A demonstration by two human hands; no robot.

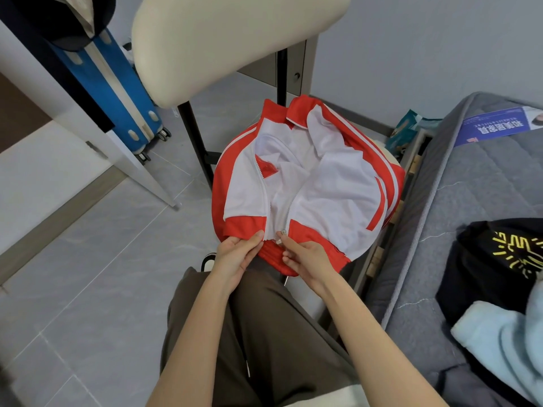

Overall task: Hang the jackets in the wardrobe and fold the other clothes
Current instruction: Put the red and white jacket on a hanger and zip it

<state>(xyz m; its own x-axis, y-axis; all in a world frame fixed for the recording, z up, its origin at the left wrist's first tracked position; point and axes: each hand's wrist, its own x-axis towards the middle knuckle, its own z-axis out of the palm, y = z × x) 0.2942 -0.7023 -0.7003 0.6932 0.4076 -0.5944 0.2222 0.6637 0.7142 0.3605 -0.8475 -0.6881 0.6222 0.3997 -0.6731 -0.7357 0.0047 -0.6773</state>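
Red-and-white jacket (305,183) lies unzipped on the chair (235,39). Your left hand (238,255) pinches the hem, and your right hand (307,257) grips it by the zipper (283,232). You're likely zipping before hanging, so join the ends first.

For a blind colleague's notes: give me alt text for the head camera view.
Left hand and right hand pinch the bottom hem of an unzipped red and white jacket spread over a chair, at the zipper's lower end. A blue suitcase stands at left; a grey mattress at right holds black and light blue clothes.
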